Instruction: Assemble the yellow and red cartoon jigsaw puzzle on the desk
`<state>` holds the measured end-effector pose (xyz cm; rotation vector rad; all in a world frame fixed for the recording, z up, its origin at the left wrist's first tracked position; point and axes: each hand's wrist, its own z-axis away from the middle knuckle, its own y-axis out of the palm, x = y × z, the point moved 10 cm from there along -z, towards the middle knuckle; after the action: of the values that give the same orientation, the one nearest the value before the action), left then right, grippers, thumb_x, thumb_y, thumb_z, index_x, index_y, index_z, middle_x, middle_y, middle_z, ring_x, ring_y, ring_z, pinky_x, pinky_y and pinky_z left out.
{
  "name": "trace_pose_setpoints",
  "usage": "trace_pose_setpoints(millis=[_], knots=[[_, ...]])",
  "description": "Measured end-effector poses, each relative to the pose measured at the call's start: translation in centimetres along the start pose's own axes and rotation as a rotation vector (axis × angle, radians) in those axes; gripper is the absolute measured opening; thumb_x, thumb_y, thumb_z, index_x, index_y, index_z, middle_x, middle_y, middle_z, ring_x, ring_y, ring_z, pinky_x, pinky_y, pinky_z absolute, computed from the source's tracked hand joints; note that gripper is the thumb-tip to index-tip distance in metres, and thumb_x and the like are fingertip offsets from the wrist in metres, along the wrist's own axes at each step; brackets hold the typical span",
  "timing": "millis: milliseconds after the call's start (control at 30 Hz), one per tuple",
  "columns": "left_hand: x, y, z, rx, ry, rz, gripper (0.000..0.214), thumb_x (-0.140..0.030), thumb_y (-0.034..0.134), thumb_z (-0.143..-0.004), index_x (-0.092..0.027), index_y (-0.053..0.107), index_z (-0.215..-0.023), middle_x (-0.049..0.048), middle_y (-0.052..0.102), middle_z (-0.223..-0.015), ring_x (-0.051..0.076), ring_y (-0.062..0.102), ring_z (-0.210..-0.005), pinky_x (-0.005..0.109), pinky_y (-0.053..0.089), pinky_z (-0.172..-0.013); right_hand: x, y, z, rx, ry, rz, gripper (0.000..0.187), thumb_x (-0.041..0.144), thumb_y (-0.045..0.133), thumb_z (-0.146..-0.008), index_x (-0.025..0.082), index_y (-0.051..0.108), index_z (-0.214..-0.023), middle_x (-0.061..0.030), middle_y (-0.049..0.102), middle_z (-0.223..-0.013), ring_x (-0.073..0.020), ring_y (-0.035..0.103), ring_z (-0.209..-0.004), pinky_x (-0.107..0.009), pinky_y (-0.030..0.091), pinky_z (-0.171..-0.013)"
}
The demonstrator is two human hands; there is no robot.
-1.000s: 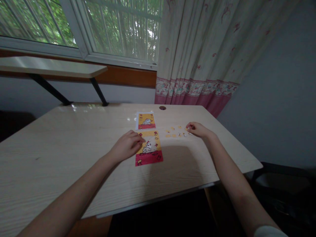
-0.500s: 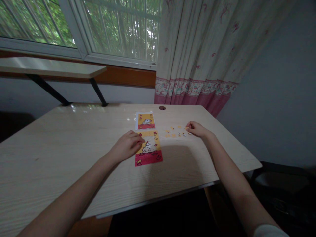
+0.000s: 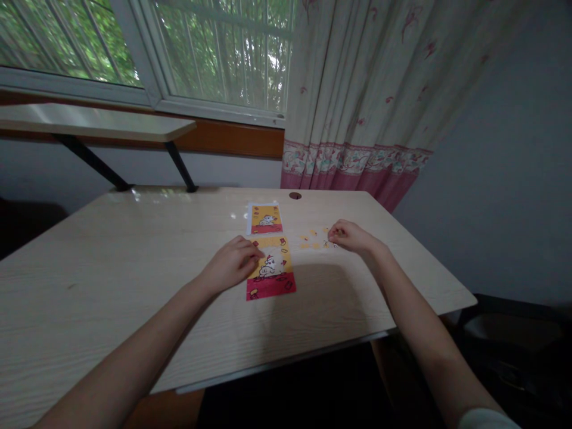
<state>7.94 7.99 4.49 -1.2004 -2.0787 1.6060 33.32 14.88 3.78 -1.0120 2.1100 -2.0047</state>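
A yellow and red picture board [image 3: 274, 271] with a white cartoon animal lies flat on the pale wooden table [image 3: 134, 262]. My left hand [image 3: 232, 262] rests on its left edge, fingers curled loosely with nothing clearly in them. Behind it lies a smaller card [image 3: 265, 218] with the same picture. To the right, several small yellow and white loose pieces [image 3: 313, 241] are scattered on the table. My right hand [image 3: 353, 236] sits over the right end of that scatter, fingers pinched together on a piece too small to make out.
A round cable hole [image 3: 294, 195] marks the table's far edge. A pink-hemmed curtain [image 3: 357, 107] hangs behind on the right, and a shelf on black brackets [image 3: 98, 122] runs under the window. The table's right edge drops to a dark floor.
My right hand has slid a little to the left over the loose pieces. My left hand has stayed on the picture board.
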Motion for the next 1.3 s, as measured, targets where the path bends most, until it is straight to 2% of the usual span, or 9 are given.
trace_pose_setpoints(millis=[167, 300, 467, 633, 900, 1000, 1133, 1233, 1300], knots=[[0.0, 0.0, 0.0, 0.004, 0.002, 0.006, 0.026, -0.015, 0.046, -0.082, -0.018, 0.068, -0.094, 0.0075, 0.067, -0.089, 0.022, 0.056, -0.091, 0.039, 0.046, -0.083, -0.6, -0.2, 0.1, 0.019, 0.037, 0.076, 0.013, 0.019, 0.055, -0.078, 0.013, 0.067, -0.08, -0.0071, 0.061, -0.08, -0.0145, 0.053, -0.073, -0.024, 0.04, -0.069], [0.0, -0.1, 0.0, -0.002, -0.004, 0.007, 0.026, -0.015, 0.045, -0.081, -0.019, 0.069, -0.093, 0.0074, 0.067, -0.089, 0.022, 0.056, -0.092, 0.038, 0.046, -0.082, -3.6, -1.1, 1.0, 0.045, 0.19, 0.109, 0.016, 0.024, 0.053, -0.077, 0.014, 0.066, -0.078, -0.0051, 0.062, -0.073, -0.0132, 0.052, -0.064, -0.024, 0.037, -0.06], [0.0, 0.0, 0.0, -0.006, -0.001, 0.014, 0.026, -0.016, 0.046, -0.081, -0.017, 0.068, -0.093, 0.0083, 0.067, -0.088, 0.023, 0.055, -0.091, 0.039, 0.046, -0.082, -6.9, -0.4, 2.4, 0.162, 0.355, 0.032, 0.025, 0.037, 0.064, -0.067, 0.014, 0.064, -0.077, -0.0018, 0.06, -0.067, -0.0116, 0.049, -0.058, -0.023, 0.036, -0.055], [0.2, 0.0, 0.1, -0.027, 0.002, 0.04, 0.024, -0.016, 0.047, -0.08, -0.019, 0.068, -0.092, 0.0069, 0.067, -0.087, 0.022, 0.056, -0.089, 0.038, 0.045, -0.08, -6.5, 1.1, 2.4, 0.252, 0.355, -0.096, 0.023, 0.033, 0.063, -0.064, 0.014, 0.062, -0.076, 0.0006, 0.055, -0.063, -0.0102, 0.045, -0.056, -0.023, 0.035, -0.054], [-0.1, -0.3, 0.1, -0.032, 0.008, 0.056, 0.024, -0.016, 0.048, -0.08, -0.019, 0.068, -0.092, 0.0068, 0.067, -0.086, 0.022, 0.056, -0.088, 0.038, 0.046, -0.079, -5.8, 1.4, 2.1, 0.23, 0.312, -0.301, 0.02, 0.024, 0.063, -0.058, 0.015, 0.055, -0.073, 0.0039, 0.049, -0.062, -0.0081, 0.041, -0.054, -0.021, 0.033, -0.051], [-0.2, -0.4, 0.0, -0.04, 0.012, 0.06, 0.025, -0.016, 0.047, -0.081, -0.019, 0.069, -0.093, 0.0064, 0.068, -0.085, 0.022, 0.056, -0.088, 0.038, 0.046, -0.078, -4.4, 1.1, 1.7, 0.189, 0.287, -0.382, 0.02, 0.028, 0.065, -0.061, 0.015, 0.056, -0.073, 0.0041, 0.048, -0.06, -0.0077, 0.04, -0.053, -0.021, 0.031, -0.05], [-0.8, -0.3, 0.0, -0.058, 0.04, 0.069, 0.024, -0.016, 0.047, -0.082, -0.02, 0.068, -0.095, 0.0061, 0.067, -0.085, 0.021, 0.056, -0.085, 0.037, 0.046, -0.076, 0.1, 1.0, 0.2, 0.003, 0.155, -0.604, 0.027, 0.037, 0.066, -0.068, 0.014, 0.059, -0.081, 0.0021, 0.052, -0.063, -0.0082, 0.044, -0.055, -0.022, 0.034, -0.052], [-1.5, -0.5, 0.0, -0.112, 0.069, 0.096, 0.021, -0.018, 0.048, -0.085, -0.019, 0.066, -0.097, 0.0064, 0.066, -0.086, 0.02, 0.055, -0.085, 0.035, 0.047, -0.076, 4.3, 2.6, -1.0, -0.122, 0.062, -0.794, 0.034, 0.043, 0.069, -0.067, 0.015, 0.061, -0.082, -0.0006, 0.059, -0.07, -0.0091, 0.05, -0.06, -0.023, 0.039, -0.057], [-2.3, -0.6, 0.0, -0.15, 0.092, 0.122, 0.019, -0.021, 0.05, -0.086, -0.019, 0.064, -0.098, 0.0062, 0.066, -0.087, 0.019, 0.055, -0.086, 0.034, 0.046, -0.077, 6.9, 4.6, -1.6, -0.104, 0.034, -0.855, 0.037, 0.047, 0.072, -0.064, 0.015, 0.062, -0.081, -0.0021, 0.062, -0.072, -0.0103, 0.053, -0.062, -0.024, 0.042, -0.06]])
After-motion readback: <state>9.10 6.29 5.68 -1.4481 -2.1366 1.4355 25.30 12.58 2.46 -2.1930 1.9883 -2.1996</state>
